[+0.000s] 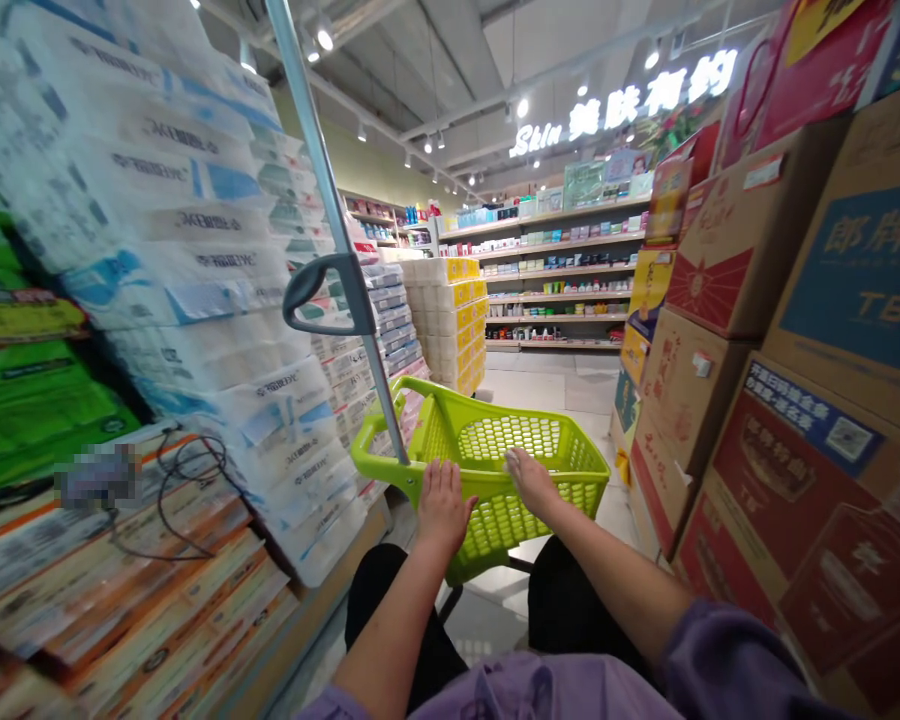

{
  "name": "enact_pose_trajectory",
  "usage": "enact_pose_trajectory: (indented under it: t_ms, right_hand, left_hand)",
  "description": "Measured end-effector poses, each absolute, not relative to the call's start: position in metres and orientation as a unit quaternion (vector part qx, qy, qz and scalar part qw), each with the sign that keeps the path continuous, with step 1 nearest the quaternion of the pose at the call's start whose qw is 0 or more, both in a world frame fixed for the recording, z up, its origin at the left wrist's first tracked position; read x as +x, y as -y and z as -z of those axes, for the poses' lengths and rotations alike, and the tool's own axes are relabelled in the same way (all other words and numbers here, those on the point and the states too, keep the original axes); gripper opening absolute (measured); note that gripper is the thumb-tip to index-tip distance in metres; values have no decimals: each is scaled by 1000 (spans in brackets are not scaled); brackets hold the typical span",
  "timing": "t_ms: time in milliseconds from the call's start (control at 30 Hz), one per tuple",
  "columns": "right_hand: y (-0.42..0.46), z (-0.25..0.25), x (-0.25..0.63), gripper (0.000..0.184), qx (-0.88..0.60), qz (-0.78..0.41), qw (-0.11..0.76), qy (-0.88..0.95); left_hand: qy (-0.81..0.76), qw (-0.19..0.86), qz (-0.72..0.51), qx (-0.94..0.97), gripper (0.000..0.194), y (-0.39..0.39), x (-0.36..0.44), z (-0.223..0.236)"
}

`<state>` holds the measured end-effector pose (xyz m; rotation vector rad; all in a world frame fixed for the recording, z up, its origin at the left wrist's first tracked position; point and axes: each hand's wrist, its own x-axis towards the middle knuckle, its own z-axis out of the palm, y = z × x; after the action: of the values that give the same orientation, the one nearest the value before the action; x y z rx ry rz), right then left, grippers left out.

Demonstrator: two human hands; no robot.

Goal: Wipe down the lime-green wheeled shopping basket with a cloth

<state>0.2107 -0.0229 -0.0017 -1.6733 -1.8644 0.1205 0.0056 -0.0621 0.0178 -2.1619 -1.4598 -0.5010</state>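
Note:
A lime-green plastic shopping basket (487, 520) with lattice sides stands tilted in front of my knees. Its visible inside shows no goods. My left hand (442, 505) lies against the near rim, fingers stretched out and thumb apart. Farther right, my right hand (531, 482) is bent over the same rim, its fingers curled inward onto the basket. At the basket's left end, beside its moulded green handle, rises a metal pole (322, 150) with a grey loop grip (330, 292). The pole's lower end meets the rim area.
Tall stacks of wrapped tissue packs (195, 260) line the left side. Low cartons (157, 600) with a black cable (169, 480) on top sit at lower left. Cardboard boxes (720, 390) crowd the right. Product shelves (562, 270) stand beyond the tiled aisle (544, 385).

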Motion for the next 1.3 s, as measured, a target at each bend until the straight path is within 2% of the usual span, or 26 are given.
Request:
enact_pose_trajectory:
  t_ms: [133, 267, 367, 433, 500, 667, 833, 1033, 1200, 1300]
  right_hand:
    - [20, 0, 162, 29, -576, -49, 309, 755]
    - [31, 12, 207, 25, -577, -27, 282, 766]
    - [31, 13, 235, 25, -639, -30, 359, 680]
    - [24, 8, 223, 28, -649, -37, 412, 638]
    - [15, 1, 192, 32, -623, -44, 429, 653]
    - [17, -2, 150, 22, -511, -54, 400, 758]
    - [42, 10, 217, 30, -523, -7, 326, 788]
    - [26, -15, 241, 17, -566, -179, 342, 729]
    - [2, -36, 209, 27, -557, -189, 350, 729]
    - [0, -38, 194, 21, -551, -169, 356, 735]
  left_hand:
    - [521, 245, 178, -798, 55, 63, 0, -20]
    - [527, 238, 173, -797, 56, 63, -1, -19]
    - [529, 229, 179, -797, 57, 61, 2, -17]
    - [529, 230, 185, -795, 57, 60, 4, -17]
    - [527, 238, 185, -794, 56, 60, 3, -18]
    - [519, 249, 164, -801, 56, 64, -2, -22]
    - [518, 246, 172, -801, 56, 66, -4, -19]
    - [517, 248, 181, -799, 56, 64, 1, -15]
    - [527, 248, 171, -794, 53, 68, 4, -23]
    - [531, 251, 161, -793, 53, 71, 4, -27]
